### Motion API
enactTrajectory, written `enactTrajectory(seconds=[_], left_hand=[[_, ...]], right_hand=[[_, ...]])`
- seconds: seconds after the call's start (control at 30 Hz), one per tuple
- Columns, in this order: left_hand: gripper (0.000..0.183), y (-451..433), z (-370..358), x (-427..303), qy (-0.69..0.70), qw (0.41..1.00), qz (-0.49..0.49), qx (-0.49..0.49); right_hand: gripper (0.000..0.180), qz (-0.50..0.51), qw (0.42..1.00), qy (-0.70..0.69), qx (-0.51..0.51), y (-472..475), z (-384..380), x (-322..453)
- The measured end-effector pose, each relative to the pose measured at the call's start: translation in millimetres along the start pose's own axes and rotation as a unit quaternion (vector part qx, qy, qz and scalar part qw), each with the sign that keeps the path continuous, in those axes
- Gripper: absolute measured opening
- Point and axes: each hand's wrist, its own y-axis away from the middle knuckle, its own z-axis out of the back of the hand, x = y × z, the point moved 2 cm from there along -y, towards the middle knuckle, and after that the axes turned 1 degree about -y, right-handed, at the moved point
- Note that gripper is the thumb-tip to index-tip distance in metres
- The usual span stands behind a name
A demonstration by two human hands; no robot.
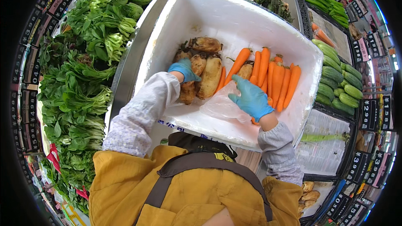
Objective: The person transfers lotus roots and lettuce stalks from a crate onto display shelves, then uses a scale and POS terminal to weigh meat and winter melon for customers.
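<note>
A white foam box (201, 9) stands before me, with lotus roots on its left side and carrots (278, 81) on its right. My left hand (184, 69), in a blue glove, is closed around a brown-stained lotus root (198, 64); some fingertips are hidden among the roots. A larger, paler lotus root (209, 77) lies just right of that hand. My right hand (251, 95), also gloved, is over a clear plastic bag (220, 103) beside the carrots. Its thumb and forefinger are apart, and whether it grips the bag is unclear. Another lotus root (245, 70) lies among the carrots.
Leafy greens (84, 78) fill a metal-edged shelf on the left. To the right, cucumbers (339, 84) and green peppers (326, 1) sit in black-edged display bins. Wilted leaves (273, 4) lie beyond the box's far rim. Price signs (369, 114) line both sides.
</note>
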Motion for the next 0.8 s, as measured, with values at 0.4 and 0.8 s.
enactTrajectory(seconds=[0.4, 0.8], left_hand=[[0.064, 45, 90, 6, 0.565, 0.811, -0.075, 0.131], [0.088, 146, 109, 58, 0.854, 0.486, -0.185, 0.025]], right_hand=[[0.043, -0.04, 0.979, -0.122, 0.16, -72, -48, 12], [0.121, -0.212, 0.962, 0.02, 0.171, -131, -168, 100]])
